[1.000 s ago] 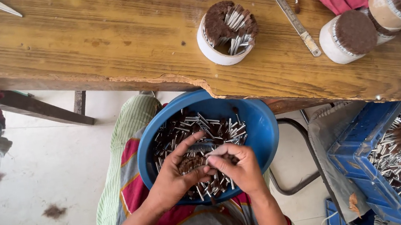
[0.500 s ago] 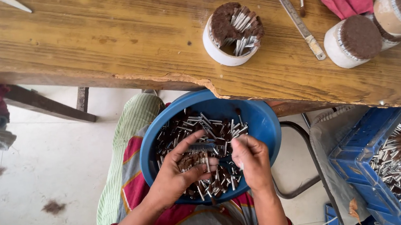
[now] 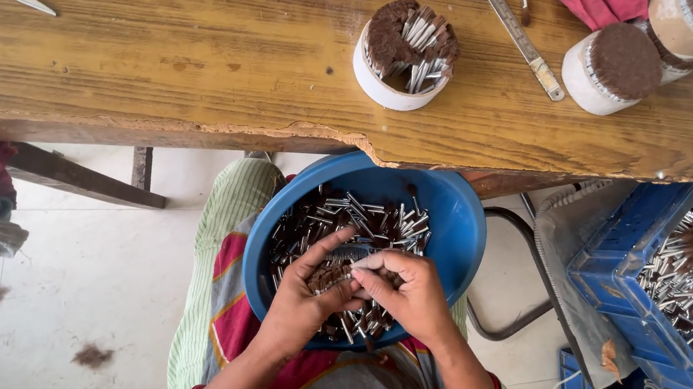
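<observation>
The left hand (image 3: 302, 299) and the right hand (image 3: 409, 287) are meeting over a blue bowl (image 3: 452, 208) resting on the person's lap, just below the edge of the wooden table (image 3: 174, 58), and both sets of fingers are curling closed around a small bundle of thin metal pins (image 3: 352, 259) with brown tips. The bowl is holding a loose heap of the same pins. A white cup (image 3: 372, 78) packed with brown-tipped pins is standing on the table beside a metal ruler (image 3: 512, 23), and a blue crate (image 3: 625, 276) of pins is sitting on the floor to the right.
</observation>
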